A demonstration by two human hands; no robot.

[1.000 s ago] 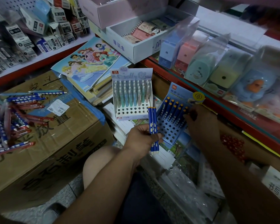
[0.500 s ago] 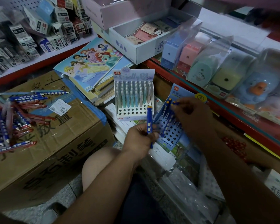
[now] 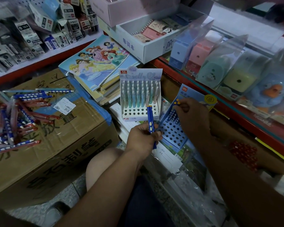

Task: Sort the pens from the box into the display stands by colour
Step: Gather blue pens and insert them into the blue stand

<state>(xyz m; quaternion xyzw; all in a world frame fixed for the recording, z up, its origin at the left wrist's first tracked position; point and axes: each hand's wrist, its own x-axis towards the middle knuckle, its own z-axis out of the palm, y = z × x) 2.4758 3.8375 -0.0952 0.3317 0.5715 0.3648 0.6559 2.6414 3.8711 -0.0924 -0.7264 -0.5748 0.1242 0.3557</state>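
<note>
— Where were your hands?
— My left hand (image 3: 142,136) gripped blue pens (image 3: 150,118) upright; my right hand (image 3: 191,113), just beside it, pinched a yellow-capped pen (image 3: 177,102) over the blue display stand (image 3: 173,134). Loose pens (image 3: 23,112) lay well left of both

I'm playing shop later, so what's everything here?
Blue white-dotted plastic pen: at least one, blue, in left hand.
Loose plastic pens: many, blue and red, on box.
Brown cardboard box: one, brown, left.
Blue holed cardboard stand: one, blue, beneath right hand.
White holed stand: one, white, centre, holding pastel pens.
Princess picture books: stack, multicoloured, behind white stand.
Clear-packed pencil sharpeners: at least five, pastel, far right.
Left hand: grips dotted pen.
Right hand: pinches yellow-tipped pen at blue stand.
</note>
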